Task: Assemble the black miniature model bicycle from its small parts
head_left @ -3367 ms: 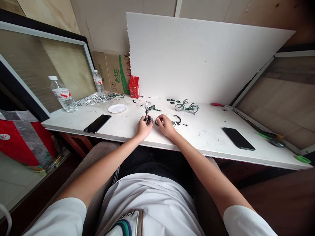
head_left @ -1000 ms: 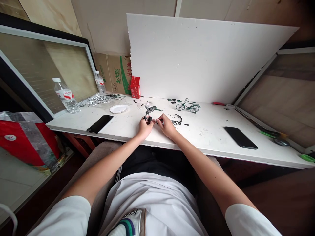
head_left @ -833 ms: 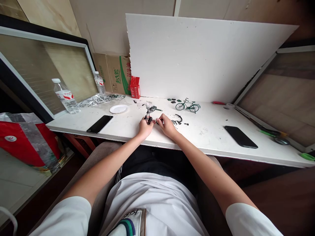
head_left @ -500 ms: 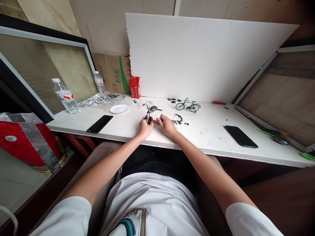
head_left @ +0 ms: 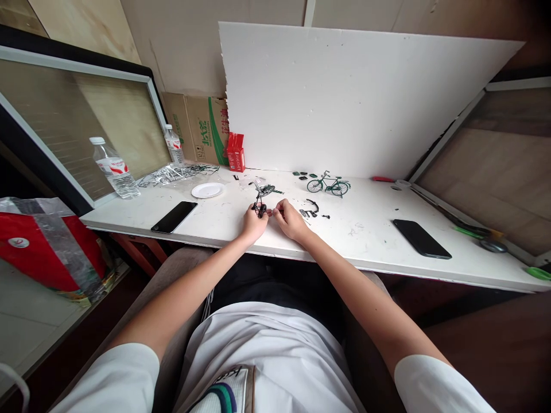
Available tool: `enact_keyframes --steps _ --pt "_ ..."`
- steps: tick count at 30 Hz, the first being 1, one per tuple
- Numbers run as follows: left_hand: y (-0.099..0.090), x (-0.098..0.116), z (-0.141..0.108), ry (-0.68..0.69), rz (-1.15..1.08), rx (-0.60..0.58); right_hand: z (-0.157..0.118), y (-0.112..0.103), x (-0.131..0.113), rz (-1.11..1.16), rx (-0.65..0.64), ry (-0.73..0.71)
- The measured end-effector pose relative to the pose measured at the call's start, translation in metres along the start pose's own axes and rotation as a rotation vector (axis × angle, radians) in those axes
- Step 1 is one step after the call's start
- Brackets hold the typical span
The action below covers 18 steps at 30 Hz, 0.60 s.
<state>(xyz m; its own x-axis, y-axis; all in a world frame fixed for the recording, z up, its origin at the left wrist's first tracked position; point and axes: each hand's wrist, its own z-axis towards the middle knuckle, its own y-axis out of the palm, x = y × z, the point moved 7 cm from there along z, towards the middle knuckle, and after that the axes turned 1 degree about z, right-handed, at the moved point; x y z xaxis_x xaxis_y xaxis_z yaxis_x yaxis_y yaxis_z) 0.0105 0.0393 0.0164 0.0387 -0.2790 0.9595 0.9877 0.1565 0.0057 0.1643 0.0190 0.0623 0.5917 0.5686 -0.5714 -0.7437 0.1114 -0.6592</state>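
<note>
Near the table's front edge, my left hand is closed around a small dark bicycle model, whose handlebar end points up and away. My right hand is pinched just to the right, fingertips close to the left hand's. A thin reddish-brown piece shows between the two hands; what the right fingers grip is too small to name. Beyond the hands lies a dark green frame part with a wheel. A green bicycle model stands upright farther right. Small black parts lie right of my right hand.
On the white table are a phone at left, another phone at right, and a white plate. Two water bottles, a red box and a cardboard box stand behind at left. A white board rises behind.
My right hand has shifted slightly left, closer to my left hand. The left hand and the dark model have hardly moved.
</note>
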Motion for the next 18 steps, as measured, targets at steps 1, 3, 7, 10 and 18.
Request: enact_keyframes --steps 1,3,7,10,18 --pt "0.000 0.000 0.000 0.000 0.002 -0.003 0.000 0.001 -0.001 0.020 -0.004 -0.024" --pt "0.000 0.001 0.000 0.002 0.010 -0.011 0.000 0.002 0.000 0.066 -0.012 -0.054" --pt "0.000 0.003 -0.001 -0.003 0.009 -0.026 0.001 0.004 0.005 0.084 -0.028 -0.031" --pt "0.002 0.003 -0.002 -0.017 -0.029 -0.054 0.002 0.004 0.008 0.041 -0.031 0.007" --pt "0.004 0.000 -0.001 -0.015 -0.043 -0.068 0.002 0.004 0.011 -0.057 -0.012 0.028"
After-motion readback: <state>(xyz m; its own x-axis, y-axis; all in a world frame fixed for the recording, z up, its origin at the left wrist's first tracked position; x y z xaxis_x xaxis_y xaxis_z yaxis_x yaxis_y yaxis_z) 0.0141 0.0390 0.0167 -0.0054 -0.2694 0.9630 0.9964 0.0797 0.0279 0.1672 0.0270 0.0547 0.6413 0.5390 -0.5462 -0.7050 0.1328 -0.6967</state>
